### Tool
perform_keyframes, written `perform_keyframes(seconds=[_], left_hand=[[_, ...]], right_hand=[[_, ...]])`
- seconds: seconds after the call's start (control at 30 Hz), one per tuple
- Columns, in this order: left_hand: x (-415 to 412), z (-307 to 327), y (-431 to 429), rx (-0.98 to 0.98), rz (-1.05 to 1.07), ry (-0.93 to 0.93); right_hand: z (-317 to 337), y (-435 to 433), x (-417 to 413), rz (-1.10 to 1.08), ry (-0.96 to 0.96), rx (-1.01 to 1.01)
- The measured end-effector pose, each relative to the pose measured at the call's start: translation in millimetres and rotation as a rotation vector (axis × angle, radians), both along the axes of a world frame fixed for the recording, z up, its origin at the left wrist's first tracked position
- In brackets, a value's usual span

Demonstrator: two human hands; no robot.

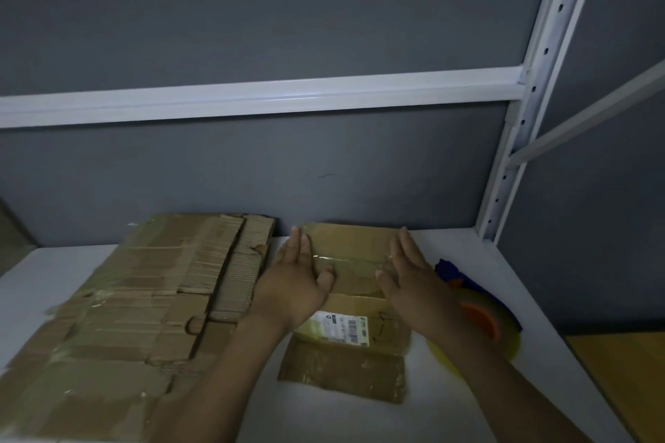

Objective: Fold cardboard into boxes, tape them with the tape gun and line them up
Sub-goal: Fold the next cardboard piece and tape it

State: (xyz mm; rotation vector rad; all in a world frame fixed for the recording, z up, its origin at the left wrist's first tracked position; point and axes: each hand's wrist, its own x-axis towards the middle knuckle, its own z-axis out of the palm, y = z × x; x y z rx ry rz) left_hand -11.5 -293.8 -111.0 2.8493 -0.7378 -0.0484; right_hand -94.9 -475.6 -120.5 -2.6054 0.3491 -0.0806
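Observation:
A small brown cardboard box (354, 262) stands on the white shelf, with clear tape across its top and a white barcode label on its near side. My left hand (297, 279) lies flat against the box's left side, fingers straight. My right hand (414, 277) lies flat against its right side, fingers straight too. A loose flap of the box lies flat on the shelf toward me. The tape gun (482, 313), blue and orange with a yellowish roll, lies just right of the box, partly hidden by my right forearm.
A stack of flattened, worn cardboard (136, 302) covers the left of the white shelf (324, 417). A grey wall runs behind. A white perforated upright (518, 140) and a white crossbar (252, 99) frame the shelf. An orange surface (626, 378) lies lower right.

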Motion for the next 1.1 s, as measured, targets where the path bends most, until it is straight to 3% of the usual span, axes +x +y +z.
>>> perform_keyframes(seconds=[0.1, 0.27, 0.4, 0.53, 0.67, 0.77, 0.97, 1.03, 1.1], left_hand=[[-0.3, 2.4, 3.3, -0.048, 0.073, 0.036], [2.7, 6.2, 2.9, -0.061, 0.112, -0.106], [11.8, -1.2, 0.6, -0.234, 0.051, 0.161], [12.5, -12.3, 6.6, -0.441, 0.061, 0.22], [12.5, -10.1, 9.0, -0.623, 0.085, 0.325], [20.5, 0.0, 7.3, -0.602, 0.081, 0.353], [12.8, -1.8, 9.3, -0.633, 0.162, 0.352], [-0.2, 1.4, 12.7, -0.57, 0.185, 0.32], [-8.9, 6.1, 16.0, -0.368, 0.207, 0.255]], right_hand=[[6.9, -0.1, 7.7, 0.022, 0.014, 0.007], [12.8, -3.7, 23.6, 0.054, 0.051, -0.086], [6.7, -6.3, 22.7, 0.018, 0.008, 0.04], [5.1, -3.4, 13.0, -0.031, -0.062, 0.215], [10.5, -0.2, 13.1, -0.053, -0.06, 0.216], [18.0, 0.0, 18.7, -0.1, -0.032, 0.215], [13.2, -7.6, 11.3, -0.196, 0.038, 0.469], [10.4, -8.5, 2.1, -0.26, 0.099, 0.605], [12.9, -4.8, -9.7, -0.268, 0.155, 0.623]])
